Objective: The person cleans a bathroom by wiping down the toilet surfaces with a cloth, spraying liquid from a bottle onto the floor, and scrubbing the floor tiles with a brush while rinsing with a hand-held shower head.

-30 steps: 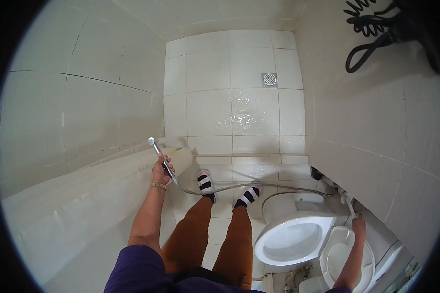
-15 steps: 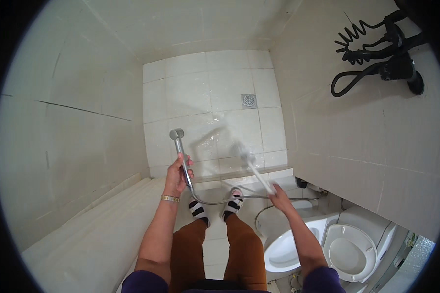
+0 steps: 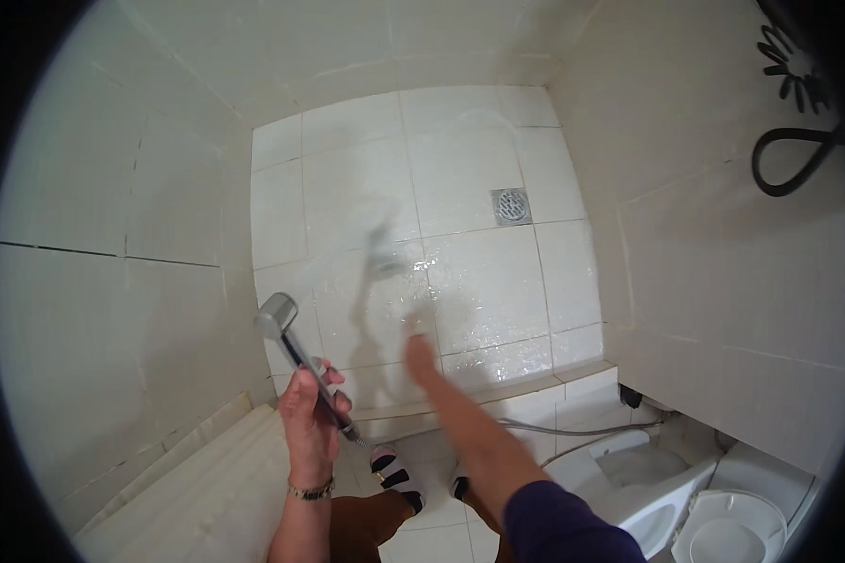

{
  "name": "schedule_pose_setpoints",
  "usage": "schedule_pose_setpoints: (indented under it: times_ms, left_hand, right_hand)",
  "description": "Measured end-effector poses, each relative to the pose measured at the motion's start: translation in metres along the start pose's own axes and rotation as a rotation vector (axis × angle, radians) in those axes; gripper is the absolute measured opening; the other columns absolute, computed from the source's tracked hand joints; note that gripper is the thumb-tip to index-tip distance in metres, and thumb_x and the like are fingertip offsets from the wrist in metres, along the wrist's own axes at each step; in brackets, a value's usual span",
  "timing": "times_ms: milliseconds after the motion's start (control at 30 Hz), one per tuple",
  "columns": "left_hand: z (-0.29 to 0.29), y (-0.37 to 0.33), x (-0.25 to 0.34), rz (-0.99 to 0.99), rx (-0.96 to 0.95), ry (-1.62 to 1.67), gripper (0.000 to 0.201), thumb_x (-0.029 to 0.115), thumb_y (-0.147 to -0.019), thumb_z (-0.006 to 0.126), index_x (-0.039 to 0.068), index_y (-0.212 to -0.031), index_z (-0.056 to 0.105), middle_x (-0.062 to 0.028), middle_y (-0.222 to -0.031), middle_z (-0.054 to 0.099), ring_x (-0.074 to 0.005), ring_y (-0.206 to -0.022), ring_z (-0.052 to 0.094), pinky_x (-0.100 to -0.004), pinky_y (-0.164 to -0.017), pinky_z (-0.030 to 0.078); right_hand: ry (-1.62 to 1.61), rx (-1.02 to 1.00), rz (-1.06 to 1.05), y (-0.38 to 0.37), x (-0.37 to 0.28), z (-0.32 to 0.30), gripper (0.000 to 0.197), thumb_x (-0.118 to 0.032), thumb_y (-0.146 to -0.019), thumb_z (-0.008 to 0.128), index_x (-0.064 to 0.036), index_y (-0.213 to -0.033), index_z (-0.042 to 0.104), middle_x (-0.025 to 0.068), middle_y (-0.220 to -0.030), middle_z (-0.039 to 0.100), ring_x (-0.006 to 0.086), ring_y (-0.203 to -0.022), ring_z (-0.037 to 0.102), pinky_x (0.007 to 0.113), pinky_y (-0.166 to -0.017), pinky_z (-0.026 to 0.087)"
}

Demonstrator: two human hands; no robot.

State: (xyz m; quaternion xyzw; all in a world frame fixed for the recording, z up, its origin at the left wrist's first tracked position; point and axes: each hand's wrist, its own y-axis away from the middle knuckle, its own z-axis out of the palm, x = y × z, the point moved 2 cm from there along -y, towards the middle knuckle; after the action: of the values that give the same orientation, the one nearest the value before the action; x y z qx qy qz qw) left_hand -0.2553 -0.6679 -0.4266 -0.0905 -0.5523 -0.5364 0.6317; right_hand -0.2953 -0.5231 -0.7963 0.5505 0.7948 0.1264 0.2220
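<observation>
Over the wet tiled floor point(image 3: 488, 281), toward the left wall point(image 3: 160, 328), our left hand point(image 3: 304, 413) has its fingers wrapped round the chrome sprayer point(image 3: 297, 349). Our right hand point(image 3: 421, 355) shows blurred; we cannot tell whether its fingers grip anything. Risk: wet tile could cost us footing; the hose point(image 3: 587, 431), trailing rightward, could snag if tugged.
</observation>
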Motion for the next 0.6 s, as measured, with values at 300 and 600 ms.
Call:
schedule_pose_setpoints:
  times_ms: [300, 600]
  left_hand:
    - [-0.082, -0.01, -0.004, 0.13, -0.002, 0.033, 0.041, 0.043, -0.092, 0.046, 0.005, -0.106, 0.05, -0.0029, -0.086, 0.056, -0.0097, -0.057, 0.052, -0.0236, -0.053, 0.042]
    - [-0.065, -0.066, -0.039, 0.141, -0.117, 0.212, 0.039, 0.044, -0.092, 0.045, 0.008, -0.107, 0.05, -0.0012, -0.085, 0.054, -0.0089, -0.054, 0.049, -0.0231, -0.052, 0.041]
  right_hand:
    - [-0.094, 0.181, -0.06, -0.16, 0.087, -0.087, 0.037, -0.009, -0.08, 0.052, 0.0053, -0.113, 0.05, 0.0204, -0.09, 0.062, 0.0332, -0.081, 0.062, 0.046, -0.07, 0.051]
    - [-0.001, 0.373, -0.05, -0.184, 0.05, -0.017, 0.058, -0.012, -0.085, 0.043, 0.0032, -0.137, 0.022, 0.0169, -0.087, 0.06, 0.0266, -0.079, 0.059, 0.042, -0.067, 0.05]
